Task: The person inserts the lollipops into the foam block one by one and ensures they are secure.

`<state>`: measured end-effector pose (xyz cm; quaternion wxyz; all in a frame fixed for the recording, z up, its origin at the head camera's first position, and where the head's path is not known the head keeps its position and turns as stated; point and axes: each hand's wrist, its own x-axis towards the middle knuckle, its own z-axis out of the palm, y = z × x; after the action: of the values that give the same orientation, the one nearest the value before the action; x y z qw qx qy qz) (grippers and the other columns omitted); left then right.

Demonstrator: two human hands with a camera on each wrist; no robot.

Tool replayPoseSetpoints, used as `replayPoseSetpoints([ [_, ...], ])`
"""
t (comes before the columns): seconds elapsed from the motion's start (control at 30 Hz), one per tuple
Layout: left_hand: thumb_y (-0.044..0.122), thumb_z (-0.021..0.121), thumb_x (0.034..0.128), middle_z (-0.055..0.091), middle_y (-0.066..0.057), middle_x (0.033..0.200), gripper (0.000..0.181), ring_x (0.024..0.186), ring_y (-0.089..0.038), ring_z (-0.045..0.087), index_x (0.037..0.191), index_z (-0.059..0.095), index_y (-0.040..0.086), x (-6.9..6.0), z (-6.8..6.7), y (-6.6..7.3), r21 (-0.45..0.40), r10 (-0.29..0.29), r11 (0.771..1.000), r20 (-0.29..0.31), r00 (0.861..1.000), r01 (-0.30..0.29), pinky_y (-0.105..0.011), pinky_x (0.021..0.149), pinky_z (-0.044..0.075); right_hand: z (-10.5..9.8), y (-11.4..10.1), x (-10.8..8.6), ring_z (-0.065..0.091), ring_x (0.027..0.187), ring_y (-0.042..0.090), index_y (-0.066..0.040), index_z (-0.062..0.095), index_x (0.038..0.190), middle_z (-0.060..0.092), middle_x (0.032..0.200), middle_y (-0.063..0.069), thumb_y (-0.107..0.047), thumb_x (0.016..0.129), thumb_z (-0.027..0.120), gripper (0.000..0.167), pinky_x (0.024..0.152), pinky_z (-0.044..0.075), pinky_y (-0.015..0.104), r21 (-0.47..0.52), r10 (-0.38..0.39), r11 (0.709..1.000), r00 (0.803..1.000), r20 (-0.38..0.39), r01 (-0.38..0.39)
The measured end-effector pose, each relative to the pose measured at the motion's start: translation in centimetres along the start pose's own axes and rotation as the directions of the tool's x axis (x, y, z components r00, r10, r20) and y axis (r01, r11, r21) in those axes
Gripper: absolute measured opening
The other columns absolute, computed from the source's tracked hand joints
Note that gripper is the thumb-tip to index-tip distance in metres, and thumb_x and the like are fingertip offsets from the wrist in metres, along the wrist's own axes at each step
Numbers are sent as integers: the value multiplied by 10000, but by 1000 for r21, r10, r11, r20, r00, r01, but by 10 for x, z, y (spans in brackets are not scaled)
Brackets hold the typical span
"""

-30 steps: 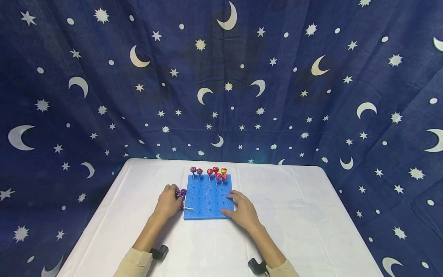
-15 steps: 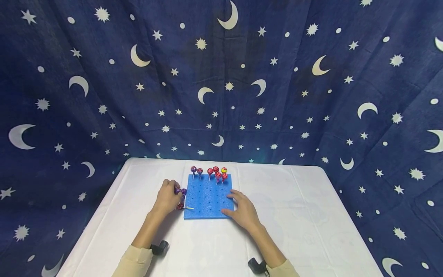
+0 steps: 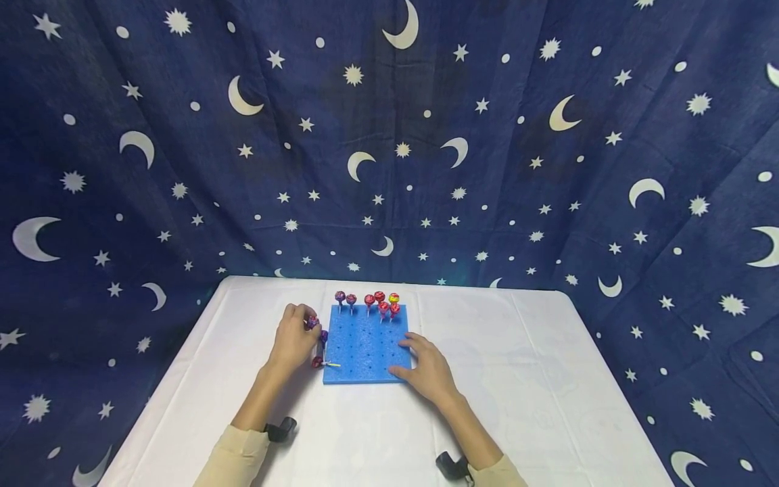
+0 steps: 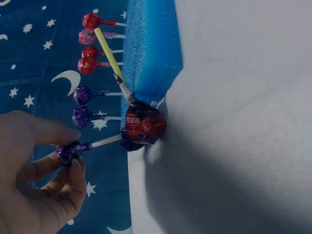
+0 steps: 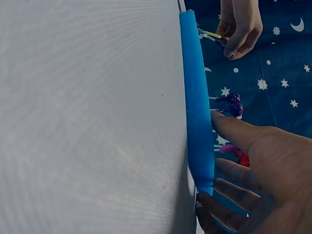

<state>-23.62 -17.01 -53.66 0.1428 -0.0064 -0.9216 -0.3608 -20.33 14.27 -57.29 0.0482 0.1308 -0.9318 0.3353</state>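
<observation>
In the head view my left hand (image 3: 293, 343) is at the left side of a blue foam board (image 3: 359, 348) with rows of small holes. Between thumb and fingertips it pinches the wrapped head of a purple lollipop (image 4: 69, 152), whose white stick points toward the board. Lying by the board's left edge are a dark red lollipop (image 4: 145, 122) with a yellow stick and another purple lollipop (image 3: 324, 335). My right hand (image 3: 429, 368) rests at the board's right edge, fingers spread and gripping nothing visible.
Several lollipops stand upright along the board's far side: purple ones (image 3: 351, 299) at the left, red ones (image 3: 369, 300) and a yellow one (image 3: 394, 297) to the right. A white cloth covers the table (image 3: 517, 379). Behind hangs a blue curtain (image 3: 389, 196) with moons and stars.
My left hand has drawn the pinched purple lollipop up and slightly away from the others by the board's left edge. The right hand stays in place.
</observation>
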Motion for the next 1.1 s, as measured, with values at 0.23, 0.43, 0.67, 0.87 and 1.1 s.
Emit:
replayPoseSetpoints([
  [0.23, 40, 763, 885, 559, -147, 1083, 240, 928, -288, 646, 1097, 656, 6, 3, -1, 7, -56, 21, 998, -35, 999, -23, -432, 812, 562, -1, 0, 0, 501, 1429, 349, -150, 708, 1323, 583, 1505, 74, -445, 843, 871, 586, 1150, 427, 573, 5, 13, 1000, 1000, -1, -13],
  [0.43, -1, 767, 879, 561, -151, 1078, 249, 924, -287, 646, 1102, 655, -3, 4, -1, 10, -94, 53, 994, -74, 996, -60, -416, 818, 567, -1, 0, 0, 498, 1431, 352, -153, 709, 1320, 580, 1507, 75, -450, 843, 869, 585, 1146, 428, 582, 7, 22, 1000, 1000, 1, -22],
  [0.67, -37, 767, 869, 561, -147, 1089, 252, 936, -302, 673, 1100, 671, -8, 6, -1, 13, -135, 99, 984, -106, 989, -113, -434, 843, 585, 0, 0, 0, 499, 1430, 354, -148, 710, 1319, 583, 1506, 74, -448, 840, 872, 588, 1148, 426, 579, 11, 17, 1000, 1000, -4, -17],
  [0.87, -50, 773, 854, 571, -118, 1081, 257, 943, -298, 685, 1085, 683, 17, 8, 2, 16, -155, 136, 976, -114, 984, -152, -469, 838, 590, 0, 1, 0, 507, 1425, 349, -154, 713, 1317, 587, 1502, 71, -448, 835, 877, 588, 1147, 431, 572, 9, 16, 1000, 1000, -8, -16],
  [1.1, -34, 787, 875, 574, -99, 1087, 251, 958, -269, 683, 1095, 688, 36, 8, 6, 20, -166, 159, 970, -127, 979, -179, -451, 850, 601, 0, 0, 0, 505, 1426, 349, -155, 713, 1318, 586, 1504, 68, -441, 836, 877, 584, 1146, 430, 576, 13, 15, 1000, 1000, -1, -15],
])
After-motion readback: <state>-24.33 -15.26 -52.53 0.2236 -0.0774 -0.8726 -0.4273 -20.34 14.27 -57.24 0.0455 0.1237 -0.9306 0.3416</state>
